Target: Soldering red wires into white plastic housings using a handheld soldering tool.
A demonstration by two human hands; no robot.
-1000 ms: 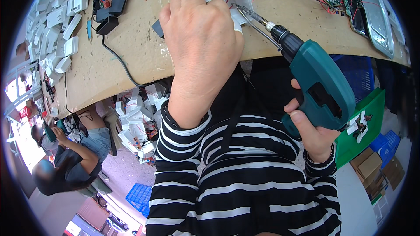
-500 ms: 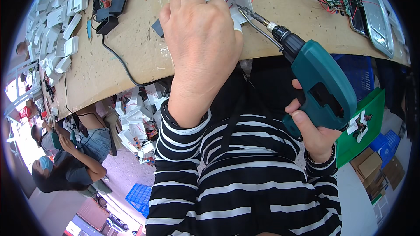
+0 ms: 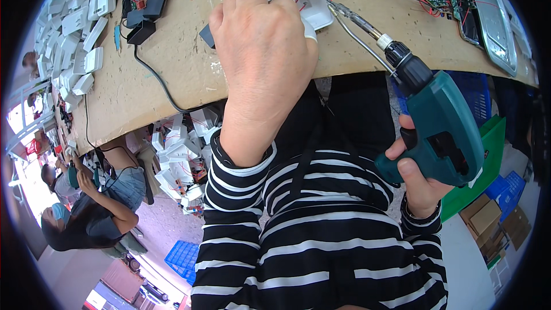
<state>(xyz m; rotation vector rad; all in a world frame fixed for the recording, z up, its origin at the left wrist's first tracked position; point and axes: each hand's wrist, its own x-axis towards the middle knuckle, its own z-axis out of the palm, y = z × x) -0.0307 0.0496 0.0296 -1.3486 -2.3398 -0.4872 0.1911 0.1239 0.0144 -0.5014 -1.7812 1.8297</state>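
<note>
Closed round a white plastic housing (image 3: 326, 18), my left hand (image 3: 263, 46) keeps it at the table edge, its open side showing. Inside, a red wire and small metal contacts show; my fingers hide the housing's left part. In my right hand (image 3: 422, 181) is a teal soldering gun (image 3: 450, 117), gripped by its handle, with a finger at the black trigger. Its tip and the thin metal feed tube beside it end close to the housing's right rim, away from the contacts. Whether the tip touches the rim, I cannot tell.
White housings pile up on the table (image 3: 189, 63) at far left. Black boxes with circuit boards (image 3: 150, 8) lie nearby; a black cable (image 3: 155, 74) hangs over the edge. More wired housings (image 3: 181, 161) sit below. A green bin (image 3: 493, 155) stands at right; another person (image 3: 109, 212) works at left.
My right hand has drawn the soldering gun right and slightly down, bringing its tip out from the housing's inside to its right rim. My left hand and the housing have barely moved.
</note>
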